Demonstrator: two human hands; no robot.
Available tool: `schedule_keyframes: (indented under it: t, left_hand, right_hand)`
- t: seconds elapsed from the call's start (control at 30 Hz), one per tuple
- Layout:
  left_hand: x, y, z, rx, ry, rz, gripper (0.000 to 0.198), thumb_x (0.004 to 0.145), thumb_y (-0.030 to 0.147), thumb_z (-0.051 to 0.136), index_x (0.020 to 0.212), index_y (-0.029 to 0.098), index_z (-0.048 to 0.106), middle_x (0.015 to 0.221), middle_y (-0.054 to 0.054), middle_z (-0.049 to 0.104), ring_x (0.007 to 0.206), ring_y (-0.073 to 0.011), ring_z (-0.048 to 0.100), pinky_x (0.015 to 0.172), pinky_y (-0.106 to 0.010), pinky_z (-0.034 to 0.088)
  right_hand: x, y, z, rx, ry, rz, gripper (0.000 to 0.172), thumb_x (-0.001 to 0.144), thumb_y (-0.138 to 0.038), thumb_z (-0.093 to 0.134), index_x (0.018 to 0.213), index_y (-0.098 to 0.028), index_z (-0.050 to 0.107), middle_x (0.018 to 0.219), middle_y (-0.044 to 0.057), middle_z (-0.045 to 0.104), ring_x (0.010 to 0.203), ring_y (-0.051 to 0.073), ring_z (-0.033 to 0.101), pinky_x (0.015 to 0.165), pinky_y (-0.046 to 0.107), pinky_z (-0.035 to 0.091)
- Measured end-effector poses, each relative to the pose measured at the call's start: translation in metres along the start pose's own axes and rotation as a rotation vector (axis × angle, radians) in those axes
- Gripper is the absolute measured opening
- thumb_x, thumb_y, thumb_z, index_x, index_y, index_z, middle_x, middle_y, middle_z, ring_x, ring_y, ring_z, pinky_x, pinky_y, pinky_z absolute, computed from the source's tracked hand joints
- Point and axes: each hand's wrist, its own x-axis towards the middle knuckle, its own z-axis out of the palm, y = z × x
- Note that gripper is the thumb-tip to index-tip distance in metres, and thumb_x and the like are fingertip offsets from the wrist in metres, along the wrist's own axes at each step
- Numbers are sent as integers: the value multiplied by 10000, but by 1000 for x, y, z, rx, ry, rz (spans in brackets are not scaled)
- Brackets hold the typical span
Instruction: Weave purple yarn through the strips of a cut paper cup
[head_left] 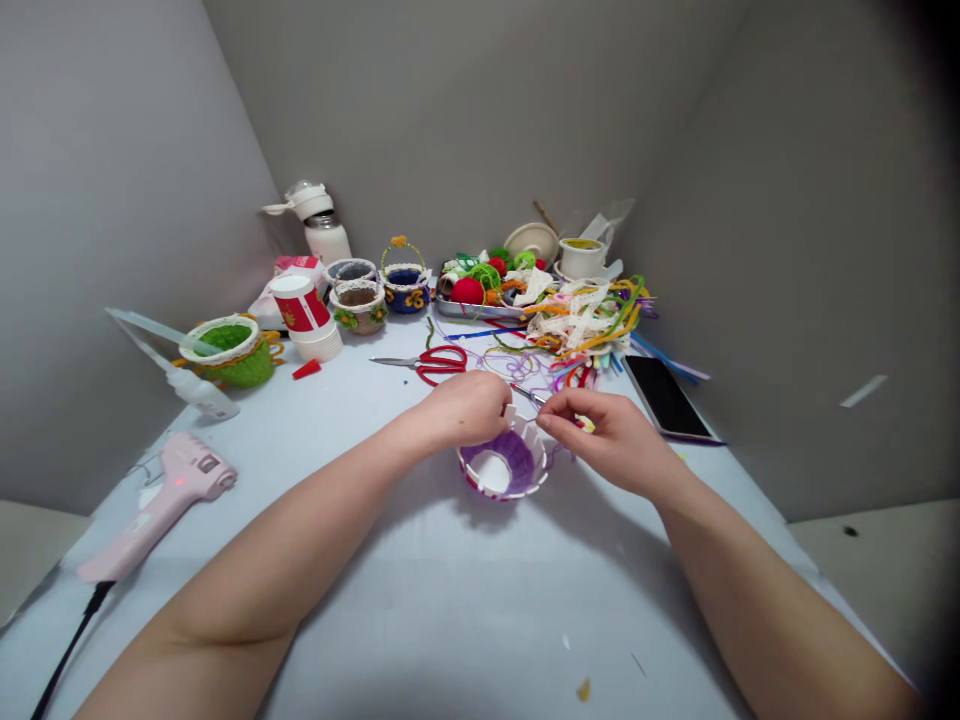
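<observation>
A small paper cup basket (504, 466) with purple yarn woven round its cut strips sits on the white table (420, 600) in the middle. My left hand (469, 408) rests closed on the basket's far left rim. My right hand (600, 432) is just right of the basket, fingers pinched on a strand of purple yarn (559, 455) that runs to the basket's rim. Loose purple yarn (517, 365) lies behind the hands.
Red scissors (431, 364), red-and-white paper cups (307, 315), finished yarn baskets (232, 352) (405, 285), a tray of yarn (480, 285) and pipe cleaners (592, 320) crowd the back. A pink glue gun (161, 495) lies left, a phone (666, 398) right.
</observation>
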Motion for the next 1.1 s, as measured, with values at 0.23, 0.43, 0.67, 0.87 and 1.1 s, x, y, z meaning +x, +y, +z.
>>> schedule_keyframes:
  t: [0.23,0.43,0.67,0.87,1.1]
  left_hand:
    - [1,0,1,16,-10,-2,235,769,295,481,796,185,687,762,-75,676,703,-188,594,606,-264,419]
    - [1,-1,1,25,-4,11,209,748,256,478,746,182,674,731,-69,671,660,-178,582,564,-257,399]
    - [0,0,-1,15,-15,7,181,734,221,481,731,180,658,716,-59,661,627,-164,563,530,-253,360]
    - [-8,2,-9,66,-84,39,213,745,200,458,772,179,668,774,-74,676,669,-173,573,564,-257,378]
    - [-13,5,-14,24,-101,88,260,736,303,548,951,222,670,910,-50,688,796,-181,587,621,-247,401]
  right_hand:
    - [-3,-9,2,-118,-36,-166,175,887,-250,497,808,-172,631,700,15,618,618,111,509,560,210,377]
    - [-4,-5,-11,-256,-126,-268,183,881,-242,489,795,-172,635,667,19,597,619,118,499,585,227,360]
    - [-3,9,-21,-276,-345,-111,178,841,-211,476,759,-181,631,643,-2,607,579,117,502,541,219,347]
    - [4,22,5,-306,-422,-62,151,791,-185,507,698,-181,625,649,24,651,570,138,528,520,224,321]
    - [8,18,24,-271,-338,-65,130,790,-183,503,720,-177,612,721,38,680,625,150,572,536,220,302]
